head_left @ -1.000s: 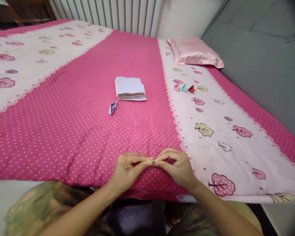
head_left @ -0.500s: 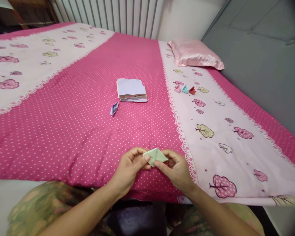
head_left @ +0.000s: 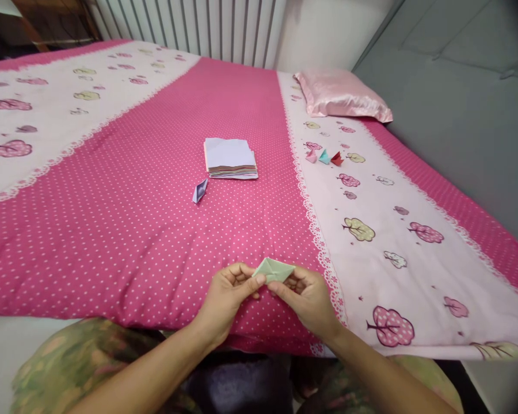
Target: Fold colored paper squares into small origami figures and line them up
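A small folded piece of pale green paper (head_left: 275,270) is held between both hands over the near edge of the bed. My left hand (head_left: 231,296) pinches its left end, thumb on the near face and fingers curled behind. On the opposite side my right hand (head_left: 306,296) grips the right half, its thumb pressed near the lower middle. Crease lines show on the paper's face; its back is hidden by the fingers. Farther off lies a folded purple paper boat (head_left: 200,191), just in front of a stack of square paper (head_left: 228,154).
Three small folded paper pieces lie in a row on the right: pink (head_left: 311,156), light blue (head_left: 324,156) and red (head_left: 337,158). A pink satin pillow (head_left: 343,95) rests at the back right, beside a grey headboard (head_left: 449,109). The pink dotted bedspread (head_left: 133,230) covers the bed.
The green paper has tilted in my fingers, and its lower point has drawn up, so it looks flatter. Both hands keep their hold and have barely shifted.
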Motion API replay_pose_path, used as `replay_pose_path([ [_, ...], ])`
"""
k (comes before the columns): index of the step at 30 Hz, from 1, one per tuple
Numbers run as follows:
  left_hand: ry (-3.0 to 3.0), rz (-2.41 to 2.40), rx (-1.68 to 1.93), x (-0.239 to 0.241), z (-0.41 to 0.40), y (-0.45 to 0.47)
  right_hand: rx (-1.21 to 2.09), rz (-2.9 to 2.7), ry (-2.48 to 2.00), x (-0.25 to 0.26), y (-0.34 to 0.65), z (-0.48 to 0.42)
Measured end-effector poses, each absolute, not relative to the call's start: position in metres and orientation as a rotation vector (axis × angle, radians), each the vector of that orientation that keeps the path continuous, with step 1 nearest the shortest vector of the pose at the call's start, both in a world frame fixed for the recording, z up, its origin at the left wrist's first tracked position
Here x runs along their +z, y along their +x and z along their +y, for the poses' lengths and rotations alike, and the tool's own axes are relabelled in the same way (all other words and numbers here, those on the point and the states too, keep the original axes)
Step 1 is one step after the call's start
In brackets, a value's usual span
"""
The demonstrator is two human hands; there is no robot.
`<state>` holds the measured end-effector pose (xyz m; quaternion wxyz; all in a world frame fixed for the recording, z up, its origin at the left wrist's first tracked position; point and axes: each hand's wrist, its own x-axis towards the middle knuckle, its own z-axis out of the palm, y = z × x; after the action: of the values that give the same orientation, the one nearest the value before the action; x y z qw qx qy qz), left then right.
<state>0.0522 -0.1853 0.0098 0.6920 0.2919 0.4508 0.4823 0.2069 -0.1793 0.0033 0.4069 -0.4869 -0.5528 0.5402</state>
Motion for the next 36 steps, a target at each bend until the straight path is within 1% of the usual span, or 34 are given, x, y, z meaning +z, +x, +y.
replay_pose_path([
  [4, 0.823, 1.056, 1.051, 0.011, -0.183, 0.047, 1.321, -1.479, -1.280, 0.005, 0.211, -0.176],
  [8, 1.261, 1.210, 1.028, 0.015, -0.179, 0.041, 1.369, -1.571, -1.285, 0.010, 0.215, -0.173],
  [12, 1.453, 1.144, 1.103, 0.017, -0.177, 0.039, 1.262, -1.684, -1.277, 0.016, 0.216, -0.173],
  [16, 1.691, 1.128, 1.119, 0.015, -0.178, 0.037, 0.950, -1.882, -1.217, 0.018, 0.219, -0.173],
  [22, 2.229, 1.160, 1.249, 0.004, -0.179, 0.030, 0.259, -2.027, -1.035, 0.007, 0.223, -0.174],
  [26, 2.605, 1.248, 1.338, -0.008, -0.177, 0.029, 0.013, -2.009, -0.958, -0.001, 0.223, -0.172],
  [28, 2.740, 1.285, 1.326, -0.012, -0.175, 0.029, -0.030, -2.032, -0.964, -0.005, 0.223, -0.170],
  [30, 2.783, 1.341, 1.240, -0.013, -0.173, 0.029, -0.034, -2.071, -0.997, -0.008, 0.222, -0.168],
  [33, 2.715, 1.378, 1.068, -0.013, -0.172, 0.025, -0.034, -2.101, -1.073, -0.010, 0.220, -0.168],
  [36, 2.593, 1.296, 0.937, -0.012, -0.175, 0.020, 0.012, -2.130, -1.137, -0.009, 0.220, -0.170],
])
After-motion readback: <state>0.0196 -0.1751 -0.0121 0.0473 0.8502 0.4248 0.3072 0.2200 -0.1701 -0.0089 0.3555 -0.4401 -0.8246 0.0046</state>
